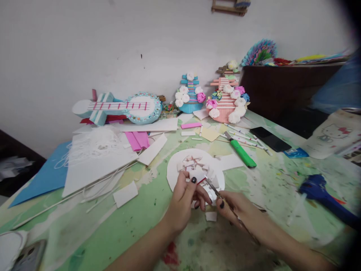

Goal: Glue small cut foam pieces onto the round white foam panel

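Note:
In the middle of the head view my left hand [187, 195] pinches a small white card piece [196, 175] with a red line along its lower edge. My right hand [239, 210] grips a slim paintbrush [232, 212] with a dark metal front and a brownish handle. Its tip meets the card's red edge. Below both hands lies a white disc with a strip-like neck [172, 165], and a heap of small white pieces [194, 160] rests on it. One loose white piece [211, 216] is on the table beneath my fingers.
A green craft knife [243, 153], several marker pens [245, 140] and a black phone [270, 138] lie right of the disc. A blue glue gun [327, 199] sits farther right. White boards [84, 165] and string are left. Decorated model instruments [143, 107] stand along the wall.

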Available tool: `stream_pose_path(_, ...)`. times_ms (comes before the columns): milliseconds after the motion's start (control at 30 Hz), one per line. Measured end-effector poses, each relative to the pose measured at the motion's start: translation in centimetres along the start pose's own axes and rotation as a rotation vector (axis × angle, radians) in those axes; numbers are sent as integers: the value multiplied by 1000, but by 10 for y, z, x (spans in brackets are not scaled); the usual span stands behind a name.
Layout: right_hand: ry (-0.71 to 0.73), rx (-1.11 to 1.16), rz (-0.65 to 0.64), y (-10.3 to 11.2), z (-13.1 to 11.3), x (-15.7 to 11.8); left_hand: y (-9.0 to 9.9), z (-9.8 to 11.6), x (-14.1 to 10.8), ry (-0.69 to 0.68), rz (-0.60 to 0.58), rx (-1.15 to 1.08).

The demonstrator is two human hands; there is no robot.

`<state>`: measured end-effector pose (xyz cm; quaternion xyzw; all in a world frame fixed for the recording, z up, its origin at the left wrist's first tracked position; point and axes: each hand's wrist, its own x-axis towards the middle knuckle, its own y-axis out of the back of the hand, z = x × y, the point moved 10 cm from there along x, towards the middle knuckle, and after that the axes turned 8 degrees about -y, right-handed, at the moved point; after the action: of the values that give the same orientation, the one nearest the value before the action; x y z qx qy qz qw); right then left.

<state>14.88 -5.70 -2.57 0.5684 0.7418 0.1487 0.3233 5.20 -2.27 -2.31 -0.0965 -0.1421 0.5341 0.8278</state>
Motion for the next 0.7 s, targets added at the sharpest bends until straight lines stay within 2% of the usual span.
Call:
stream_pose_path(133, 31, 70, -46, -8, -11, 0, -5, 1, -5, 4, 14, 72)
stream_pose_path(333, 108, 204, -48, -12, -25, 2, -3, -10, -10, 53, 62, 73)
stream_pose_path(533, -35, 112, -44, -16, -4, 12, 2, -13, -6, 74, 51, 126)
stream_pose_path(700, -94, 27, 19, -9, 4, 15, 0, -17, -8, 127, 58, 86)
